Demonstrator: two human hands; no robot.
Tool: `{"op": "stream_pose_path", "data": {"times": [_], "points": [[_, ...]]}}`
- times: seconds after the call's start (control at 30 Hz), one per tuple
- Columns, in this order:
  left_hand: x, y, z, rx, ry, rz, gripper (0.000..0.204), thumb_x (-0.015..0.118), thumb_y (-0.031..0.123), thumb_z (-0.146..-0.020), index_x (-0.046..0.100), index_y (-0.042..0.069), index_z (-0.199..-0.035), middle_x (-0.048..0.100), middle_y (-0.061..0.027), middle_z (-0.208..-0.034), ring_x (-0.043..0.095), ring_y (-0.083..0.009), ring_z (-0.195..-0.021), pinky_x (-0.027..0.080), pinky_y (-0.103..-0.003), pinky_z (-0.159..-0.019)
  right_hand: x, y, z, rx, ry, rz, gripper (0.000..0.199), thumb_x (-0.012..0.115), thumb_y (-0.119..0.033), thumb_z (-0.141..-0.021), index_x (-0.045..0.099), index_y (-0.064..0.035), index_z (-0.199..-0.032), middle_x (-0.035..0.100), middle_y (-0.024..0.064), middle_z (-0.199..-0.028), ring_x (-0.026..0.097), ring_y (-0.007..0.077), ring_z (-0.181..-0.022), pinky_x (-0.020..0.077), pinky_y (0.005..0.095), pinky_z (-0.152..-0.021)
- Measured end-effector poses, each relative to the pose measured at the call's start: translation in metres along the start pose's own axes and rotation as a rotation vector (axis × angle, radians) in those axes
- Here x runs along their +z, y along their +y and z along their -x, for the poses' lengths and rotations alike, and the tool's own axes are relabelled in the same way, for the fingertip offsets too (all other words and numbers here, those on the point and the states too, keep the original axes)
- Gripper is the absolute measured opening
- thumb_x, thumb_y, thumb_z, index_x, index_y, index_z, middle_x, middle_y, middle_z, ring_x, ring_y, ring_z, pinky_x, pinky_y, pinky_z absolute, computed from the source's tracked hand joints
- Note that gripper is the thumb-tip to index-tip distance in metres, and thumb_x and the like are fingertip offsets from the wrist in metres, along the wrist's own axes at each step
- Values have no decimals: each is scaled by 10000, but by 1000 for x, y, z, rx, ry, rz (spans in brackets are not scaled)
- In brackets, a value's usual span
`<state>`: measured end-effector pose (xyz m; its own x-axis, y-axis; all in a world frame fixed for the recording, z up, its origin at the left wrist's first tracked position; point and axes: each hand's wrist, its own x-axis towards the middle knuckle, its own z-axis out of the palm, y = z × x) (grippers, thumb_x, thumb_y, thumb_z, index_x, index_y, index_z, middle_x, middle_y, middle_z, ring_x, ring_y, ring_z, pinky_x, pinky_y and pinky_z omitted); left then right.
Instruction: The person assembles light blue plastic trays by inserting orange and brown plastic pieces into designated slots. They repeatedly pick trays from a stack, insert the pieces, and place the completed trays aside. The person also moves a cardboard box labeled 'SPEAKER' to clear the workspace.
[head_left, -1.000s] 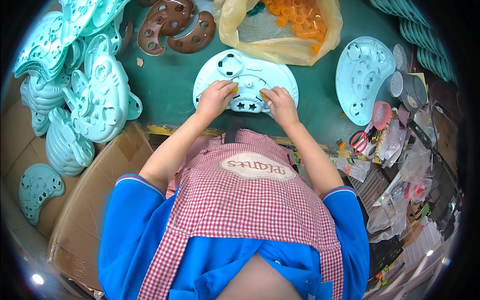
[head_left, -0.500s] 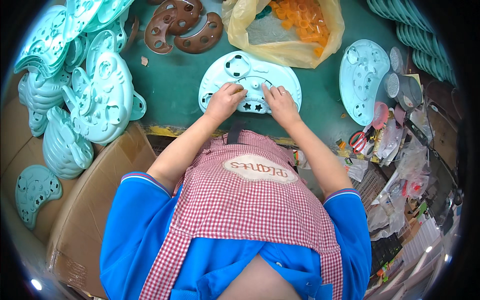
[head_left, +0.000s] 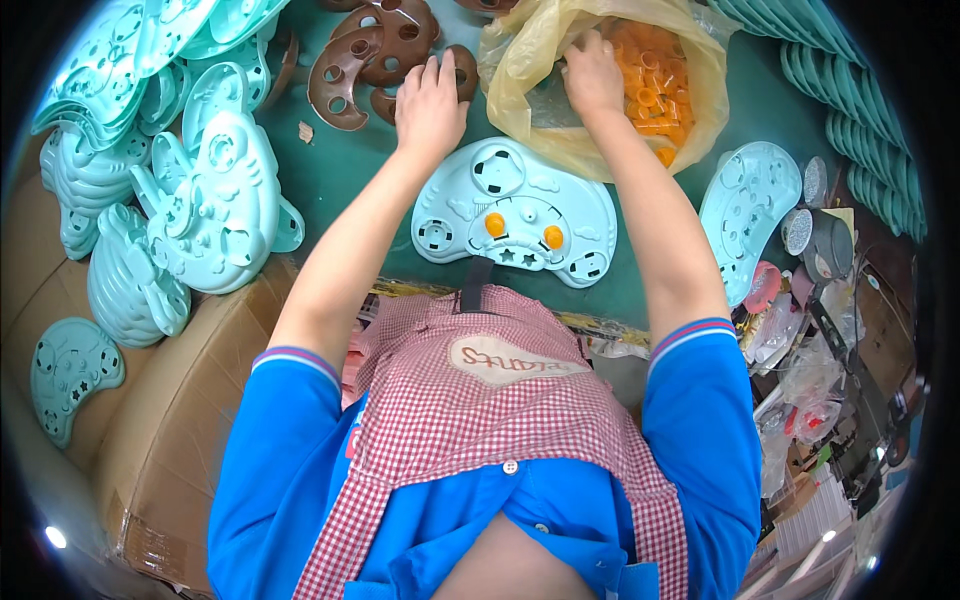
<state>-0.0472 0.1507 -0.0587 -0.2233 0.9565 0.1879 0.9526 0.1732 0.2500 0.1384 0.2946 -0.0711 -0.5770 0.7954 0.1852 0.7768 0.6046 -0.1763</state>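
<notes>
A pale turquoise plastic toy panel (head_left: pixel 515 215) lies on the green table (head_left: pixel 340 170) in front of me, with two orange buttons set in its middle. My left hand (head_left: pixel 430 100) rests palm down on a pile of brown curved plastic pieces (head_left: pixel 365 55) at the far side. My right hand (head_left: pixel 592 72) reaches into a yellow plastic bag (head_left: pixel 600 90) of small orange parts (head_left: pixel 650 85); its fingers are curled among them, and whether it grips one is hidden.
Stacks of turquoise panels (head_left: pixel 205 200) crowd the left, over a cardboard box (head_left: pixel 180 430). Another turquoise panel (head_left: pixel 745 215) lies on the right next to small round parts and plastic packets. Stacked turquoise pieces (head_left: pixel 850 120) line the far right.
Both hands have left the panel's buttons and moved away from me: the left to the brown pieces, the right into the yellow bag. The panel stays in place.
</notes>
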Motion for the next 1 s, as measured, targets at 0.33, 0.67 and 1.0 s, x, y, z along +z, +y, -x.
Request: {"op": "stream_pose_path", "data": {"times": [0.33, 0.67, 1.0], "points": [[-39, -33, 63, 136, -131, 272, 309, 736, 123, -716, 650, 147, -1012, 604, -57, -1137, 549, -276, -1095, 469, -401, -905, -41, -15, 135, 217, -241, -353, 211, 589, -56, -828, 682, -96, -1013, 595, 148, -950, 570, 326, -954, 473, 418, -825], [-71, -35, 112, -317, -521, 221, 628, 679, 104, -721, 449, 209, -1296, 443, -87, -1363, 423, -345, -1281, 464, -461, -959, 5, -14, 33, 172, -112, -55, 260, 618, -165, -845, 664, -85, -1089, 590, 140, -1118, 558, 339, -1050, 483, 434, -881], [-50, -45, 117, -73, -229, -31, 339, 661, 131, -796, 594, 152, -1128, 610, -65, -1197, 624, -274, -989, 452, -438, -931, -70, -39, 125, -4, -519, -494, 312, 688, -189, -763, 616, -75, -1045, 655, 162, -913, 636, 331, -864, 517, 422, -763]]}}
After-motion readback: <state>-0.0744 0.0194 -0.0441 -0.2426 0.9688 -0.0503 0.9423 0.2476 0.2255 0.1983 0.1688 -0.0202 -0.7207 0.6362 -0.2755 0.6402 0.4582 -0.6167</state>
